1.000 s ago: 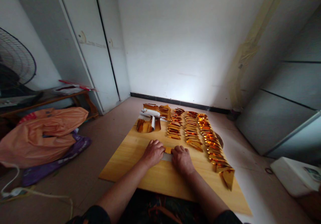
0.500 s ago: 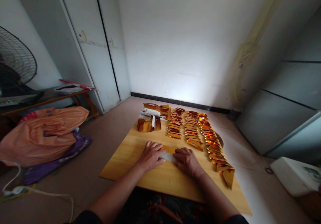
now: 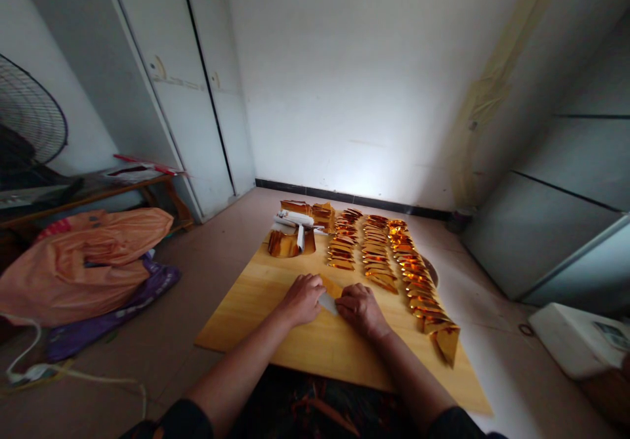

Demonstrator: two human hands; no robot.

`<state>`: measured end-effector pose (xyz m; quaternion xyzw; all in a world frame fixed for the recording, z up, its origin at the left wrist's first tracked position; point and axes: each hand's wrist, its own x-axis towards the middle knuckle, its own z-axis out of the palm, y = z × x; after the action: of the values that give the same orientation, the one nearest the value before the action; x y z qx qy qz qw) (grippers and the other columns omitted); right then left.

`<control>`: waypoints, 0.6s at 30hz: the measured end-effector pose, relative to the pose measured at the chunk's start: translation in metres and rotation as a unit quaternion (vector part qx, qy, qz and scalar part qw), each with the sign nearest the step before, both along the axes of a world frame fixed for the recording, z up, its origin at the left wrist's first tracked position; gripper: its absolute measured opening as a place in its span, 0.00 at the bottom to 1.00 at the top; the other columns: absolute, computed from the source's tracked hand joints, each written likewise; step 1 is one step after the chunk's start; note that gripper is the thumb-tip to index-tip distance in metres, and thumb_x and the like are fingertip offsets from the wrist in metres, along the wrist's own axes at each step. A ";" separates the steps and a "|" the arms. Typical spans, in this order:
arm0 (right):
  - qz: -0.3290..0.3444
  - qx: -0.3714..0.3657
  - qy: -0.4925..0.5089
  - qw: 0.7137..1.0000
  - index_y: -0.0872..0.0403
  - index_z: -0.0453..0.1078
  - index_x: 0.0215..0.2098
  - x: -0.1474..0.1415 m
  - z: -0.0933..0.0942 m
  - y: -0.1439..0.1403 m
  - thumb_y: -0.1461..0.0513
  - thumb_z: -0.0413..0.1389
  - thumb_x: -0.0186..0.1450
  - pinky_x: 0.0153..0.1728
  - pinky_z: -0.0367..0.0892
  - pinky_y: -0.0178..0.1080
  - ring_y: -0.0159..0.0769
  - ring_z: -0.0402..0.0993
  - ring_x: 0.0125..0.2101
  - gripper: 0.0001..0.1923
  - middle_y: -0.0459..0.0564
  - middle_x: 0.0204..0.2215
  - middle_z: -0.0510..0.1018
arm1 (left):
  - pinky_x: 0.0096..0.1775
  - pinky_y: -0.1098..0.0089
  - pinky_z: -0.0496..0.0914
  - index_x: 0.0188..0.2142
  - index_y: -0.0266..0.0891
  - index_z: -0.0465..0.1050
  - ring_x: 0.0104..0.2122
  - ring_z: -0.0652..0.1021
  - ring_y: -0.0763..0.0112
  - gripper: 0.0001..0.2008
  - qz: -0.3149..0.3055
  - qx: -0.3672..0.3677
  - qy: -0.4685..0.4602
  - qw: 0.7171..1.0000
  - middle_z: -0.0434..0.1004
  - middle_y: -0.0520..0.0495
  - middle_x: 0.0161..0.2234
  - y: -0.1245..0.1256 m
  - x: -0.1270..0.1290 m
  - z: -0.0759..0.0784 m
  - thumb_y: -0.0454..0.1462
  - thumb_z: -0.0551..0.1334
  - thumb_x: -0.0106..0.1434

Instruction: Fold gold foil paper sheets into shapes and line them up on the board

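A wooden board [image 3: 256, 314] lies on the floor in front of me. My left hand [image 3: 304, 298] and my right hand [image 3: 361, 309] meet near its middle, both pinching one small sheet of gold foil paper [image 3: 329, 293] with a white underside. The sheet is partly folded and mostly hidden by my fingers. Beyond my hands, folded gold foil pieces [image 3: 378, 258] lie in three rows running toward the wall. A stack of unfolded gold sheets [image 3: 284, 243] sits at the board's far left.
An orange bag [image 3: 83, 258] over a purple one lies on the floor at left, under a low wooden table [image 3: 93, 193]. A fan [image 3: 29, 124] stands far left. A white box [image 3: 581, 340] sits at right beside grey cabinets [image 3: 556, 222].
My hands went from flat pressing on the sheet to pinching and lifting its folded edge; they shifted slightly forward. The view tilted a little.
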<state>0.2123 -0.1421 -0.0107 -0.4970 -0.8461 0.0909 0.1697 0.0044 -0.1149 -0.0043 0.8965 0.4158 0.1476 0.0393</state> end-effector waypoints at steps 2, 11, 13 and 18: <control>0.004 -0.007 0.008 1.000 0.44 0.76 0.41 0.002 0.000 0.000 0.56 0.51 0.67 0.43 0.53 0.38 0.36 0.64 0.42 0.12 0.48 0.40 0.74 | 0.43 0.63 0.63 0.35 0.41 0.73 0.41 0.70 0.62 0.08 -0.004 0.002 0.002 1.000 0.70 0.45 0.37 -0.002 -0.001 0.001 0.35 0.62 0.53; -0.011 -0.014 0.011 1.000 0.45 0.76 0.41 0.003 -0.004 0.004 0.56 0.57 0.63 0.45 0.54 0.38 0.36 0.65 0.43 0.10 0.48 0.41 0.74 | 0.42 0.64 0.62 0.39 0.42 0.73 0.42 0.70 0.61 0.12 0.010 -0.003 0.010 1.000 0.71 0.45 0.38 -0.005 0.000 0.002 0.43 0.64 0.56; -0.027 -0.006 0.010 1.000 0.45 0.77 0.39 0.000 -0.006 0.006 0.57 0.56 0.63 0.44 0.54 0.38 0.35 0.66 0.43 0.09 0.48 0.40 0.74 | 0.42 0.63 0.61 0.40 0.42 0.73 0.42 0.70 0.60 0.16 0.013 -0.001 0.008 1.000 0.71 0.45 0.39 -0.007 0.000 0.003 0.46 0.65 0.54; -0.022 -0.010 0.040 0.999 0.45 0.77 0.37 -0.001 -0.006 0.007 0.57 0.55 0.64 0.43 0.54 0.38 0.35 0.67 0.41 0.08 0.48 0.39 0.75 | 0.43 0.63 0.59 0.39 0.42 0.73 0.42 0.71 0.62 0.11 0.036 0.027 0.028 0.999 0.72 0.46 0.37 -0.014 0.007 0.003 0.44 0.61 0.60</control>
<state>0.2118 -0.1347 -0.0170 -0.5131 -0.8266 0.1150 0.2004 0.0111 -0.1289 -0.0015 0.8854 0.4449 0.1347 -0.0025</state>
